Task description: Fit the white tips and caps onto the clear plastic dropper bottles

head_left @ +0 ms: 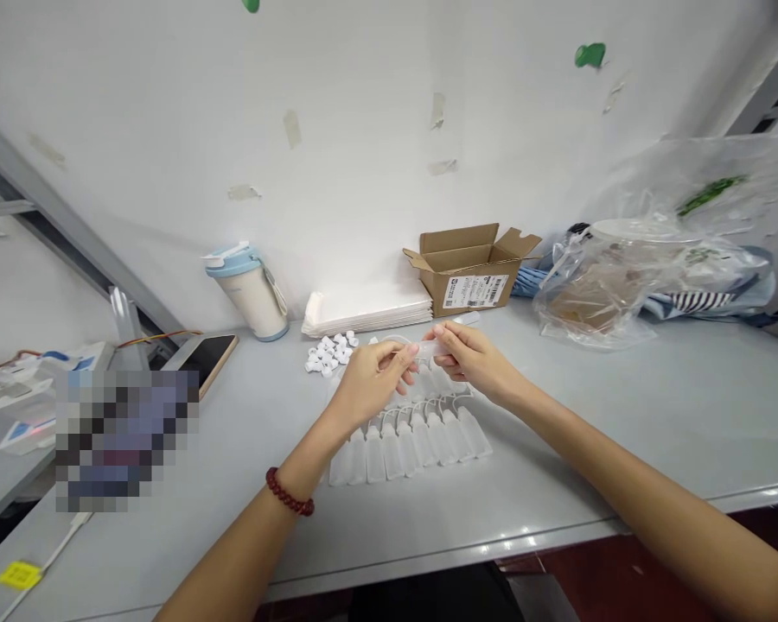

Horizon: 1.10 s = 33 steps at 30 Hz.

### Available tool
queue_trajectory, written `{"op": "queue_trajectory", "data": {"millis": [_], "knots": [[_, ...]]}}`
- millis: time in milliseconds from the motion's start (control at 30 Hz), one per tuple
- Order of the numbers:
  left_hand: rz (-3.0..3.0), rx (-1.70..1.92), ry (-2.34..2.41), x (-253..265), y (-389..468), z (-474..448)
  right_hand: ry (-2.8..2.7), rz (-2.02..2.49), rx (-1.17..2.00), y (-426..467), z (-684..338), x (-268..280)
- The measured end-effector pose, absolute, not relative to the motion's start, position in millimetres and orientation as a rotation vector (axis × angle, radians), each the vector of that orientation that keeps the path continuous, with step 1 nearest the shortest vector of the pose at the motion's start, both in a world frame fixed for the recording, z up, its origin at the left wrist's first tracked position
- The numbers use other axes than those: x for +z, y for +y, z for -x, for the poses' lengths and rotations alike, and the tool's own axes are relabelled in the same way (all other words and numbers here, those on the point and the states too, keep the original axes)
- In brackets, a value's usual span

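A small translucent plastic bottle [430, 349] is held level between my two hands, above the table. My left hand [377, 373] pinches its left end, where a thin curved tube shows behind the fingers. My right hand [468, 356] is closed around the other end, so part of the bottle is hidden. Below them, several like bottles with bent thin tubes lie side by side in a row [411, 445]. More bottles lie behind that row, partly covered by my hands. To the left of my fingers sits a loose pile of small white caps [330, 352].
Along the wall stand a cream tumbler [250, 294] with a blue lid, a stack of flat white sheets [369, 309] and an open cardboard box [470, 281]. Clear plastic bags [596, 294] lie at right. A phone [215, 358] and a cable [58, 553] are at left.
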<state>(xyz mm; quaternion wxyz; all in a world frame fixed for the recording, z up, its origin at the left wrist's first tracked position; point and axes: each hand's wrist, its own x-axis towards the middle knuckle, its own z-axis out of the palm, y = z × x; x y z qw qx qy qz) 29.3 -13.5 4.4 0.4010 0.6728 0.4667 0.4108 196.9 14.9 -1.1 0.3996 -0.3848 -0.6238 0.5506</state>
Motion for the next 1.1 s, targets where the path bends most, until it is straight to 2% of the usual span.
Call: {"op": "queue_trajectory", "data": {"millis": [300, 400, 600, 833, 1100], "knots": [[-1.53, 1.04, 1.103, 5.7, -11.9, -27.1, -1.942, 0.921, 0.855, 11.3, -200.2, -5.2], [-1.702, 1.076, 1.138, 3.0, -12.1, -26.3, -1.96, 0.952, 0.94, 12.8, -201.3, -7.4], [-1.75, 1.194, 1.117, 5.3, -13.3, -23.5, -1.818, 0.887, 1.34, 17.6, -198.9, -12.5], [-1.771, 1.023, 1.233, 10.5, -12.0, -20.6, -1.927, 0.962, 1.052, 14.2, -200.0, -6.2], [-1.855, 1.071, 1.159, 9.5, -15.5, -24.5, -1.771, 0.987, 1.187, 14.8, -198.8, -5.6]]}}
